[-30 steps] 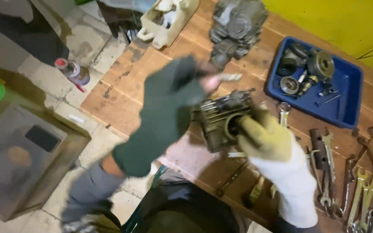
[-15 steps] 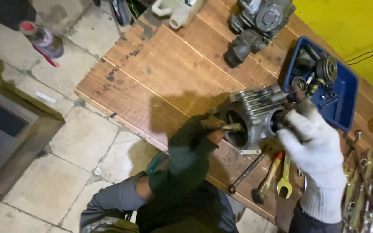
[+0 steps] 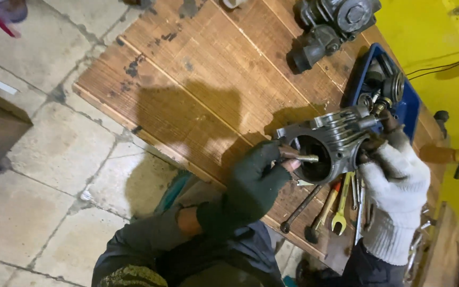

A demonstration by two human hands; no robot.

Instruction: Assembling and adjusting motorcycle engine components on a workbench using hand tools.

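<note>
The left hand [image 3: 253, 183] pinched a small brass pin [image 3: 301, 156] at the bore of the finned cylinder [image 3: 328, 143]; the right hand [image 3: 394, 170] was clamped around the cylinder's far side.

A wide stretch of the brown wooden plank surface [image 3: 197, 79] is lying bare from nine to twelve o'clock of the grey finned metal engine cylinder [image 3: 328, 141], giving a hand open passage there. At twelve o'clock a dark grey cast engine block [image 3: 336, 21] is blocking the way. At one o'clock the blue plastic tray [image 3: 407, 111] of small parts is crowding in. At six o'clock, loose wrenches [image 3: 341, 207] and a screwdriver are cluttering the surface edge.
</note>
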